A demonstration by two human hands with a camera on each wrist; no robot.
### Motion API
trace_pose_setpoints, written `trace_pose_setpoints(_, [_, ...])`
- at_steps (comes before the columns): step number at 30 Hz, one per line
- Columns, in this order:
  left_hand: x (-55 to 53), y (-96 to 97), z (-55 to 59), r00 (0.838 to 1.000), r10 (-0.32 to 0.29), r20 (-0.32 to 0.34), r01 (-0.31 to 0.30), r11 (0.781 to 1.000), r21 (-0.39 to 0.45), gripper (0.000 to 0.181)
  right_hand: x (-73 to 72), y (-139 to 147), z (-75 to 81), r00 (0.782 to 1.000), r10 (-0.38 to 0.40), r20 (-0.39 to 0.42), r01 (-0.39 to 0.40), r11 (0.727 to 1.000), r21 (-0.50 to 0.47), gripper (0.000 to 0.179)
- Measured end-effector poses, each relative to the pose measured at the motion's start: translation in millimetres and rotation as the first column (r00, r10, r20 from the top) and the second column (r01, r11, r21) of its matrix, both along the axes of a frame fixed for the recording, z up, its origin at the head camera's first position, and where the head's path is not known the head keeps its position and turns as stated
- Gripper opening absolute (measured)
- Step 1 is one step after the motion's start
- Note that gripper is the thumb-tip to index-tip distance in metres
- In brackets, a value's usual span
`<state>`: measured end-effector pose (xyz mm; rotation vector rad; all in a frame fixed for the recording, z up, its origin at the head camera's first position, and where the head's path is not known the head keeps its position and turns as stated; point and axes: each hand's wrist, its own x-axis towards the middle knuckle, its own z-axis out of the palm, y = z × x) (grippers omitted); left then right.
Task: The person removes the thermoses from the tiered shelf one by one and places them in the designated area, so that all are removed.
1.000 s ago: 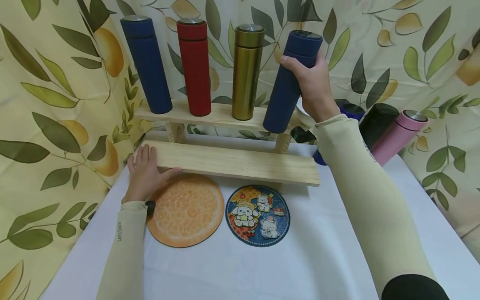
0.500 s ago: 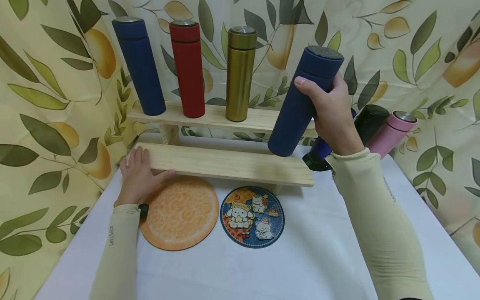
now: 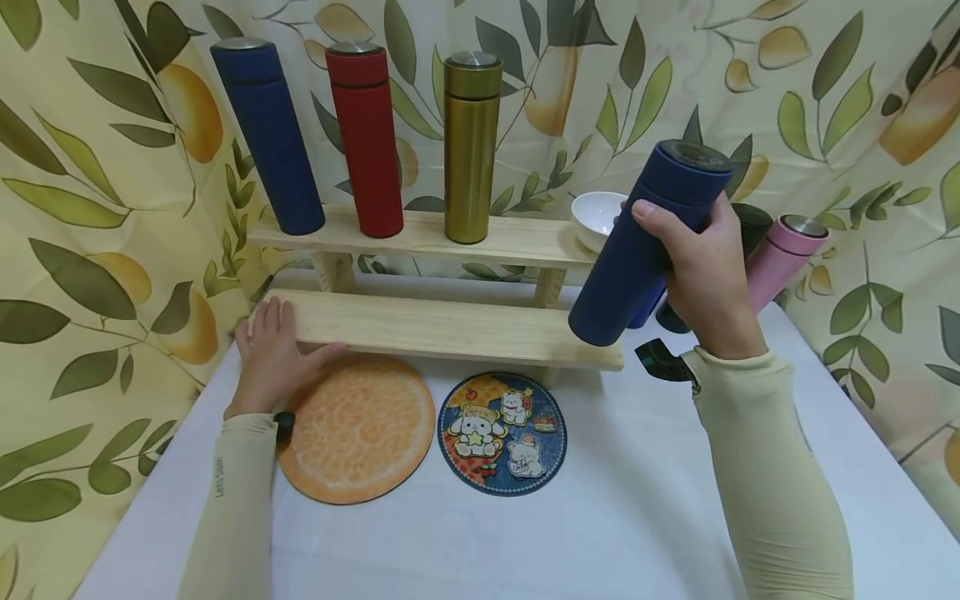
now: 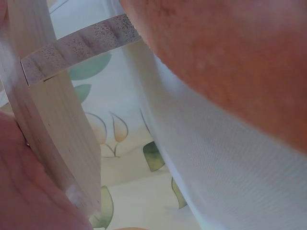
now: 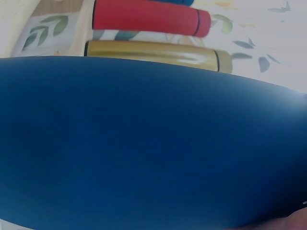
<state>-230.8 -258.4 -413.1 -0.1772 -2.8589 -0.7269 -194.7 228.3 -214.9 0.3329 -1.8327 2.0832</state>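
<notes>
My right hand grips a dark blue vacuum flask, tilted with its lid to the right, in front of the right end of a two-tier wooden shelf. The blue flask fills most of the right wrist view. My left hand holds the left end of the shelf's lower board, fingers over the top and thumb along the front edge. On the upper board stand another blue flask, a red flask and a gold flask. A white bowl sits at that board's right end, partly hidden.
Before the shelf lie an orange round mat and a blue round mat with cartoon figures. A pink flask and a black one stand at the right, partly behind my hand. A patterned curtain hangs behind the white table.
My right hand has brought the blue flask off the upper board, down, toward me and to the right, uncovering the white bowl. The left hand stays on the lower board.
</notes>
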Motion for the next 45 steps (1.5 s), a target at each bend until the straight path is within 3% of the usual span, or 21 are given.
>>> trace_pose_setpoints(5, [0.6,1.2,3.7,1.0,-0.007,-0.014,0.007,1.0,-0.006,0.125,4.5,17.5,-7.5,0.999,-0.039,-0.017,0.038,0.999,-0.036,0.058])
trace_pose_setpoints(13, [3.3,2.0,1.2,1.0,-0.004,-0.016,0.004,1.0,-0.004,0.125,7.0,45.3,-20.7,0.99,-0.133,0.046,0.135,0.99,-0.039,0.064])
trace_pose_setpoints(23, [3.4,-1.0,-0.1,1.0,0.004,0.001,-0.004,1.0,0.01,0.125,-6.0,70.5,-44.5,0.976,-0.216,0.031,0.218,0.974,-0.069,0.064])
trace_pose_setpoints(33, [-0.3,0.9,-1.0,1.0,-0.006,-0.007,0.006,1.0,-0.006,0.125,-15.8,87.5,-72.6,0.96,-0.244,0.136,0.244,0.97,0.018,0.074])
trace_pose_setpoints(45, [-0.2,-1.1,-1.9,1.0,-0.008,-0.011,0.008,1.0,-0.023,0.125,-30.7,92.1,-97.9,0.952,-0.241,0.186,0.229,0.97,0.084,0.082])
